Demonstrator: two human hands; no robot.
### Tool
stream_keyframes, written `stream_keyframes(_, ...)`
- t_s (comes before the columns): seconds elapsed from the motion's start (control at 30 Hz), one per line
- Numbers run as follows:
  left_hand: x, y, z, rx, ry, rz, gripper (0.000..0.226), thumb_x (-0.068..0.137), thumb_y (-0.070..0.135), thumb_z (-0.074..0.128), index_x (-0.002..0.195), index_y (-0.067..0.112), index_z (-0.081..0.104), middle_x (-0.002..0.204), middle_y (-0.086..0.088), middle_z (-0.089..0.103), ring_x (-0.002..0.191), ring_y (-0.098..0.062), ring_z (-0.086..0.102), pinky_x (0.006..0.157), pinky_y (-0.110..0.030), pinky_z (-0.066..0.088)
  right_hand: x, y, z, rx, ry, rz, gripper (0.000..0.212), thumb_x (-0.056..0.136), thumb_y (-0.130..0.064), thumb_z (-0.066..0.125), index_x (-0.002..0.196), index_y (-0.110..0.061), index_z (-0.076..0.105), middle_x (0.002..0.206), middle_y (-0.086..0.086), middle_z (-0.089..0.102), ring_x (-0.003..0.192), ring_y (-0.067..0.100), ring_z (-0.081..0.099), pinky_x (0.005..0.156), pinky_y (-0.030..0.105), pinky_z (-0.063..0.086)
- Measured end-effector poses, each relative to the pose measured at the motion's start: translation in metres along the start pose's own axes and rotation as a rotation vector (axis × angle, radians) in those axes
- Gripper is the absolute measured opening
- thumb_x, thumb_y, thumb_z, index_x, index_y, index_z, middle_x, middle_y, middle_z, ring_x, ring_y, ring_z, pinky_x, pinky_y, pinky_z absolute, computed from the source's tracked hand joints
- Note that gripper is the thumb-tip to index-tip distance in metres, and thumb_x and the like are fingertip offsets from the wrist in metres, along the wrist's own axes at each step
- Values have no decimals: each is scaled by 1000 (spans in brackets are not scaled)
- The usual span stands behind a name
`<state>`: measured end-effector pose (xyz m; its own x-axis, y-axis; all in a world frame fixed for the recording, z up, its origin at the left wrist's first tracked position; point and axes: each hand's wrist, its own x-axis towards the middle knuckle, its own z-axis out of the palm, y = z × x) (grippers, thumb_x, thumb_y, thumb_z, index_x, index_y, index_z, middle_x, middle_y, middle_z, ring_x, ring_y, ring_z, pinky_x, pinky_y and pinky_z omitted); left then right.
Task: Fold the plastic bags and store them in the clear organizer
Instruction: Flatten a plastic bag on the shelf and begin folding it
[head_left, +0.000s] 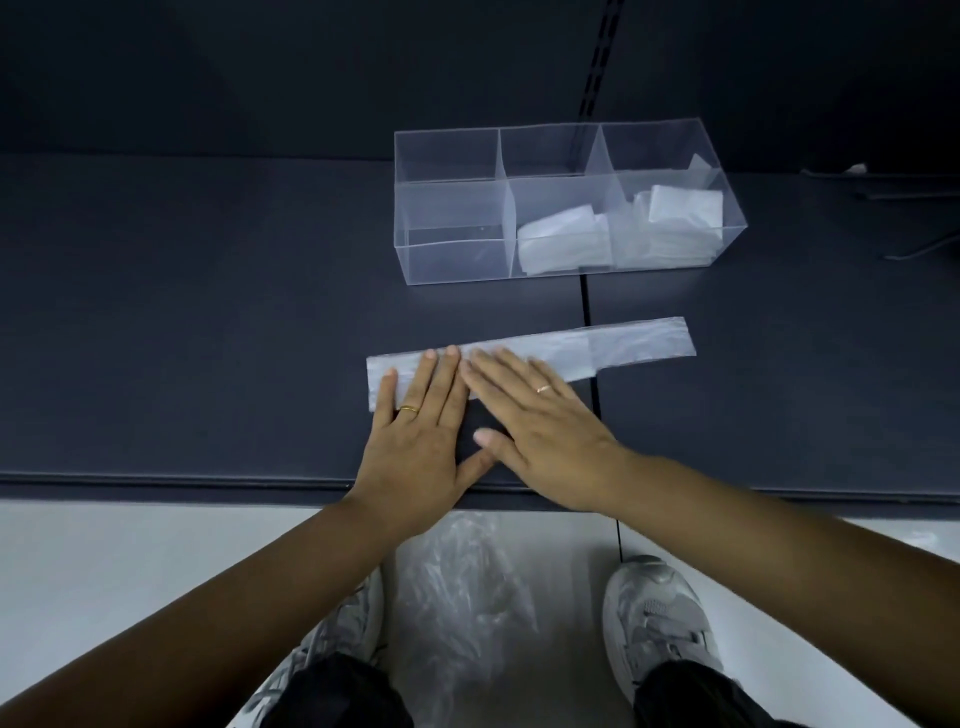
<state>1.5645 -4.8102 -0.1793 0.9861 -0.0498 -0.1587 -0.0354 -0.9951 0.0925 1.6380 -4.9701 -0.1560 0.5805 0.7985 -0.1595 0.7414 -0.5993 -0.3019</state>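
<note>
Both hands flat, fingers straight: left hand (415, 431) and right hand (540, 431) press the folded bag strip (613, 345) on the dark shelf (208, 322), just in front of the clear organizer (452, 260). Smooth outward, expel air, keep edges aligned before folding endwise.

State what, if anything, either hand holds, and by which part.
Nothing is gripped: the left hand and right hand lie flat, straight fingers pressing the left half of the folded bag.
</note>
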Motion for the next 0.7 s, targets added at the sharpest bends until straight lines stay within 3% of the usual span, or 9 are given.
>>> stream_keyframes(0.13,0,1,-2,16,-9,-5,88,88,70,9,153,11,11,161,-6,6,148,-29,0,117,-57,7,-16,43,3,-158,-32,147,81,86,-67,1,153,-23,-7,160,-2,-15,146,13,-18,119,35,-12)
stream_keyframes(0.27,1,1,-2,32,2,9,87,89,70,13,152,10,20,160,-8,16,147,-35,10,115,-60,14,-44,93,-7,-177,-21,317,88,81,-70,0,152,-19,-9,159,-1,-17,146,14,-17,119,32,-10)
stream_keyframes(0.37,1,1,-1,38,8,9,87,90,69,11,151,9,23,159,-10,18,146,-36,12,114,-61,15,-57,116,-14,-100,10,424,80,88,-64,8,152,-18,-6,157,-6,-17,145,8,-16,117,27,-13)
stream_keyframes(0.47,1,1,-3,32,14,8,87,90,69,12,151,8,25,158,-11,20,146,-36,15,114,-61,16,-56,131,-24,110,201,501,58,100,-41,31,151,-15,23,160,-1,16,147,16,10,120,35,3)
stream_keyframes(0.53,1,2,-3,28,15,12,86,90,68,15,150,7,26,158,-11,22,145,-37,17,113,-62,18,-50,139,-33,197,362,526,41,98,-29,50,135,-13,51,142,5,43,133,26,35,112,39,24)
stream_keyframes(0.6,0,1,-4,16,11,19,86,90,68,16,150,7,27,158,-12,23,145,-37,17,113,-62,19,-43,144,-40,171,380,551,24,91,-24,62,114,-15,63,120,5,50,115,25,43,100,35,29)
stream_keyframes(0.7,2,-3,-7,24,-10,45,87,90,69,11,151,8,24,159,-10,20,146,-35,15,114,-60,18,-38,147,-47,183,313,542,6,89,-21,65,90,-15,65,107,-2,47,106,18,42,93,27,27)
